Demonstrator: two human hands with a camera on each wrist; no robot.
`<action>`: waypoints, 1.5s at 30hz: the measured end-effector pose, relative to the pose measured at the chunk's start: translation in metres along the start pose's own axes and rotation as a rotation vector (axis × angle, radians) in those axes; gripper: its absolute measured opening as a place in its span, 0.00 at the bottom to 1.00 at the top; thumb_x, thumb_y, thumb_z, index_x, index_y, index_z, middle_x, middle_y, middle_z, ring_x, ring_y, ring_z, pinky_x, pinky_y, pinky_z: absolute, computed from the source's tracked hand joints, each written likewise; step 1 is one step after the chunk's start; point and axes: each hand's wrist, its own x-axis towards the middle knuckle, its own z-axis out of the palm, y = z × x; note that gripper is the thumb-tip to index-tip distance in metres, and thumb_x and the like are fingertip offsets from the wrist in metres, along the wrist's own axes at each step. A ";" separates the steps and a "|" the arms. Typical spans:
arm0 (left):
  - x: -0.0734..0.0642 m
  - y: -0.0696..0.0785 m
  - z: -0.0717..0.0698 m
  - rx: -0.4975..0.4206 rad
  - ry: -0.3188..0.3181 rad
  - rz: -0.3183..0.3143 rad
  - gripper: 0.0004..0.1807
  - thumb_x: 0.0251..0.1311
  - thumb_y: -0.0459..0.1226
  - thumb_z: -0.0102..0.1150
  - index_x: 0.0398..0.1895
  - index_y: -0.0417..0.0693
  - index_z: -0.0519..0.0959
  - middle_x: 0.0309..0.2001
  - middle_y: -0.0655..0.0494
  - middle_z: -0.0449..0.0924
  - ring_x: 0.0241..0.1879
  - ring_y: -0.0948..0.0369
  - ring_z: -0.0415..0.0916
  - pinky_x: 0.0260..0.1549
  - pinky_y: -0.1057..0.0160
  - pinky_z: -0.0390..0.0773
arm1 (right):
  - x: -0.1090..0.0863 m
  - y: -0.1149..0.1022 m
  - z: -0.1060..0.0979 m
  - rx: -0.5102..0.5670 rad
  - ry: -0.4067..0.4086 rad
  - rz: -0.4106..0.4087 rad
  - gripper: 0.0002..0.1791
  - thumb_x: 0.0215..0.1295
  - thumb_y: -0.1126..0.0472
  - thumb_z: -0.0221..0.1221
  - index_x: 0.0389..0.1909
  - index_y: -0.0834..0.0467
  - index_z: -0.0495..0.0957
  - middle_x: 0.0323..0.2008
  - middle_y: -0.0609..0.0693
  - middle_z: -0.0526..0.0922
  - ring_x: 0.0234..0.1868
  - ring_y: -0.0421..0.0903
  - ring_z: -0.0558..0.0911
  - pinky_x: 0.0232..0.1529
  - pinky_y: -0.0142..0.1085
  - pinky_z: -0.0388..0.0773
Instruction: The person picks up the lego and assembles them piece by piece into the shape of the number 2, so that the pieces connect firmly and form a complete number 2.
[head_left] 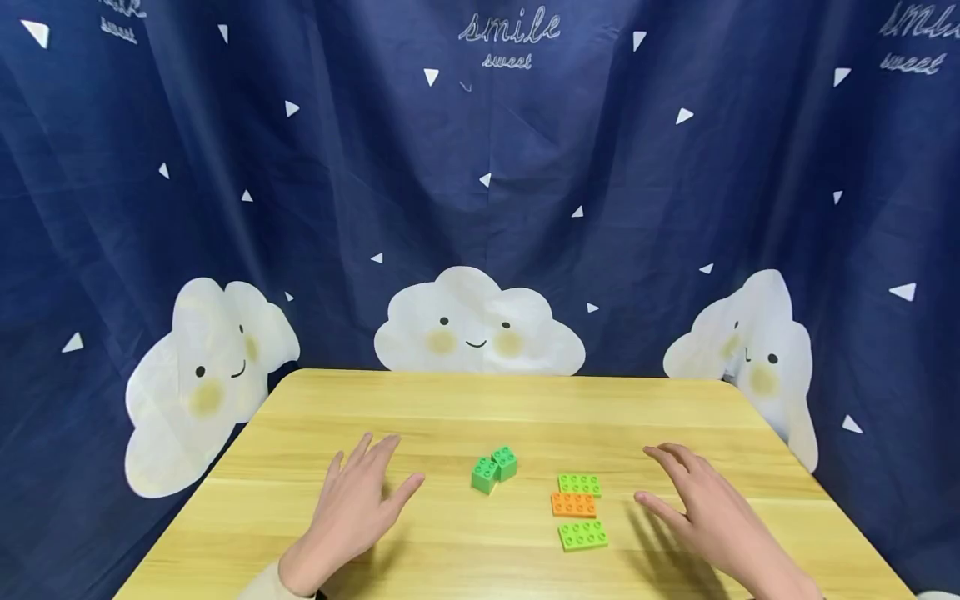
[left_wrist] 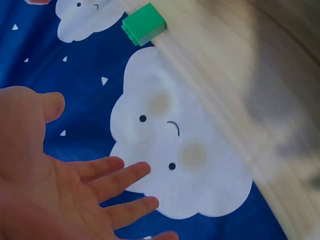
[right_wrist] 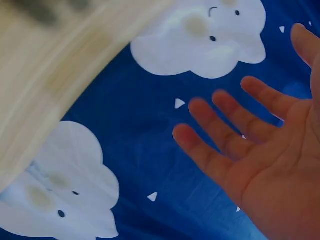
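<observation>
"Orange flat brick (head_left: 573, 505), eight studs on top. Where is it?"

"On the wood-grained table (head_left: 420, 400), right of centre. A lime-green brick (head_left: 579, 485) lies close against its far side; another lime brick (head_left: 582, 536) sits just apart from its near side."

"What else is around?"

"Two taller blocks: a green block (head_left: 483, 476) and, just beyond it, a second green block (head_left: 506, 462), close together. They stand between the left hand (head_left: 351, 504) and the flat bricks. Past the table hangs a navy curtain (head_left: 525, 125) printed with white triangles and smiling clouds (head_left: 480, 302)."

"And the hands?"

"Both are raised above the table, one on each side of the bricks and apart from them. The left fingers are straight and spread wide, thumb pointing toward the green blocks. The right hand (head_left: 712, 508) has its fingers extended and spread too, slightly bent, thumb pointing toward the flat bricks."
</observation>
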 end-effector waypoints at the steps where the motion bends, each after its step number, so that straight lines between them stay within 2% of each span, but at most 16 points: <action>1: 0.003 0.001 0.002 -0.002 0.004 0.010 0.40 0.63 0.68 0.44 0.63 0.48 0.74 0.62 0.51 0.76 0.68 0.43 0.63 0.60 0.30 0.58 | 0.002 -0.002 -0.001 -0.001 0.000 -0.007 0.35 0.64 0.34 0.56 0.61 0.57 0.74 0.55 0.56 0.77 0.54 0.58 0.79 0.50 0.57 0.76; 6: 0.016 0.008 0.012 -0.053 0.018 0.029 0.32 0.63 0.63 0.52 0.55 0.48 0.80 0.56 0.50 0.80 0.61 0.46 0.72 0.56 0.39 0.70 | 0.012 -0.010 -0.003 -0.015 -0.007 -0.056 0.32 0.65 0.34 0.55 0.58 0.53 0.76 0.50 0.49 0.80 0.50 0.50 0.82 0.47 0.49 0.79; 11: 0.024 0.021 0.016 -0.165 -0.015 -0.013 0.29 0.62 0.61 0.57 0.54 0.50 0.81 0.54 0.54 0.81 0.56 0.51 0.77 0.53 0.47 0.75 | 0.024 -0.018 -0.002 -0.024 -0.019 -0.103 0.29 0.65 0.34 0.54 0.55 0.51 0.78 0.48 0.44 0.81 0.47 0.44 0.83 0.45 0.44 0.81; 14: 0.027 0.028 0.018 -0.211 -0.025 -0.020 0.27 0.62 0.58 0.59 0.54 0.50 0.80 0.53 0.54 0.81 0.54 0.53 0.78 0.52 0.49 0.77 | 0.031 -0.023 0.000 0.001 -0.051 -0.118 0.29 0.66 0.33 0.52 0.54 0.50 0.78 0.48 0.42 0.81 0.45 0.41 0.83 0.42 0.41 0.81; 19: 0.035 0.035 0.027 -0.234 -0.027 0.013 0.23 0.62 0.54 0.61 0.51 0.49 0.81 0.48 0.55 0.83 0.49 0.54 0.80 0.47 0.52 0.79 | 0.038 -0.028 0.004 0.056 -0.105 -0.152 0.21 0.66 0.38 0.57 0.51 0.47 0.79 0.45 0.37 0.81 0.39 0.35 0.80 0.36 0.34 0.79; 21: 0.038 0.038 0.031 -0.239 -0.033 0.027 0.22 0.62 0.53 0.61 0.50 0.48 0.81 0.47 0.54 0.84 0.48 0.53 0.80 0.46 0.52 0.79 | 0.040 -0.029 0.007 0.063 -0.111 -0.189 0.19 0.66 0.41 0.58 0.50 0.48 0.79 0.44 0.37 0.80 0.37 0.35 0.80 0.35 0.34 0.79; 26: 0.043 0.045 0.041 -0.272 -0.054 0.054 0.19 0.61 0.48 0.64 0.48 0.46 0.82 0.45 0.52 0.84 0.47 0.52 0.80 0.45 0.52 0.79 | 0.040 -0.031 0.015 0.073 -0.134 -0.248 0.20 0.67 0.37 0.54 0.46 0.48 0.80 0.39 0.36 0.79 0.36 0.35 0.80 0.34 0.34 0.79; 30: 0.046 0.052 0.048 -0.332 -0.113 0.060 0.19 0.61 0.47 0.65 0.49 0.44 0.81 0.46 0.48 0.83 0.48 0.50 0.79 0.45 0.51 0.79 | 0.039 -0.028 0.024 0.109 -0.174 -0.261 0.18 0.65 0.41 0.59 0.46 0.49 0.81 0.40 0.38 0.79 0.36 0.37 0.81 0.34 0.34 0.79; 33: 0.048 0.056 0.055 -0.370 -0.160 0.058 0.21 0.60 0.46 0.66 0.50 0.41 0.80 0.48 0.46 0.82 0.47 0.50 0.79 0.43 0.52 0.79 | 0.037 -0.024 0.032 0.171 -0.213 -0.279 0.16 0.63 0.47 0.64 0.46 0.52 0.81 0.41 0.41 0.81 0.35 0.38 0.80 0.34 0.33 0.79; 37: 0.050 0.059 0.063 -0.394 -0.199 0.049 0.23 0.56 0.45 0.70 0.49 0.39 0.80 0.47 0.46 0.82 0.42 0.53 0.79 0.37 0.58 0.79 | 0.034 -0.017 0.041 0.308 -0.279 -0.298 0.17 0.62 0.50 0.65 0.47 0.55 0.81 0.41 0.45 0.82 0.36 0.38 0.80 0.36 0.33 0.80; 41: 0.052 0.060 0.070 -0.428 -0.234 0.023 0.24 0.53 0.43 0.72 0.50 0.40 0.80 0.46 0.48 0.82 0.37 0.58 0.77 0.33 0.64 0.77 | 0.032 -0.012 0.049 0.458 -0.357 -0.253 0.17 0.61 0.53 0.67 0.48 0.56 0.80 0.42 0.48 0.82 0.35 0.36 0.81 0.36 0.33 0.81; 45: 0.053 0.059 0.075 -0.457 -0.264 0.016 0.25 0.52 0.43 0.73 0.50 0.40 0.80 0.45 0.48 0.81 0.32 0.63 0.75 0.29 0.66 0.75 | 0.030 -0.009 0.054 0.523 -0.404 -0.202 0.17 0.58 0.56 0.69 0.46 0.56 0.81 0.41 0.48 0.82 0.32 0.33 0.79 0.33 0.30 0.79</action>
